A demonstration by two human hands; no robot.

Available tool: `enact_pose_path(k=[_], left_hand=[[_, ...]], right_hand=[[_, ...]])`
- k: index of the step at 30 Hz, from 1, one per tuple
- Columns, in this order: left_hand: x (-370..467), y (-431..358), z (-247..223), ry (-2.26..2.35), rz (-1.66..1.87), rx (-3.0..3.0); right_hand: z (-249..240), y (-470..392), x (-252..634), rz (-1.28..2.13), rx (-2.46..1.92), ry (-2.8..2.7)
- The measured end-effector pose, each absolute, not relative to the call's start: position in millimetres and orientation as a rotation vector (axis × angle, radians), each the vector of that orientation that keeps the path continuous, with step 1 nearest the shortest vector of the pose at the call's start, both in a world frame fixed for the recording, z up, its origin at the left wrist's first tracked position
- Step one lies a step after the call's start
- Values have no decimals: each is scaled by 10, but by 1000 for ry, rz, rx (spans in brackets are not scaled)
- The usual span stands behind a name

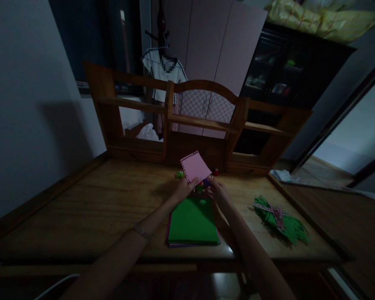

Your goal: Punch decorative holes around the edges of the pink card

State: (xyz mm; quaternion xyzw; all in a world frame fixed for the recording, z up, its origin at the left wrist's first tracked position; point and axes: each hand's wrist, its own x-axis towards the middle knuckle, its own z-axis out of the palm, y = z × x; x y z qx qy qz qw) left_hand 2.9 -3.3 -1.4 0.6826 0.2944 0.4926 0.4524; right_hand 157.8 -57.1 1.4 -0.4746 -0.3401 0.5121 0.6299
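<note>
A pink sheet of paper (195, 167) is held up above the desk, with rows of small holes along its upper and left edges. My left hand (183, 189) pinches its lower edge, thumb on top. At the lower right corner, the fingers of my right hand (218, 192) close on the paper. Just behind and below the sheet, partly covered by my hands, is a small purple object (206, 182) with a green object (199, 188) beside it. Under my hands lies a stack of coloured sheets (193, 221), green on top.
A small green object with an eye (179, 175) and a small red one (216, 171) stand toward the back of the desk (112, 208). Green and pink paper strips (281, 220) lie in a pile at the right. A wooden shelf unit (203, 121) rises along the back edge.
</note>
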Motion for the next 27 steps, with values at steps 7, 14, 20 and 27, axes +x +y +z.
enact_pose_path(k=[7,14,20,27], left_hand=[[69,-7,-42,690,1188,1680],[60,-10,-50,623,1181,1690],[45,-14,-67,643,1146,1679],[56,9,-102,673,1140,1688]], right_hand=[[52,-598,1570,1177,-1115,-786],[47,-587,1568,1180,-1105,-802],[76,-608,1542,1176,-1098,-832],[61,-600,1549,1143,-1132,-863]])
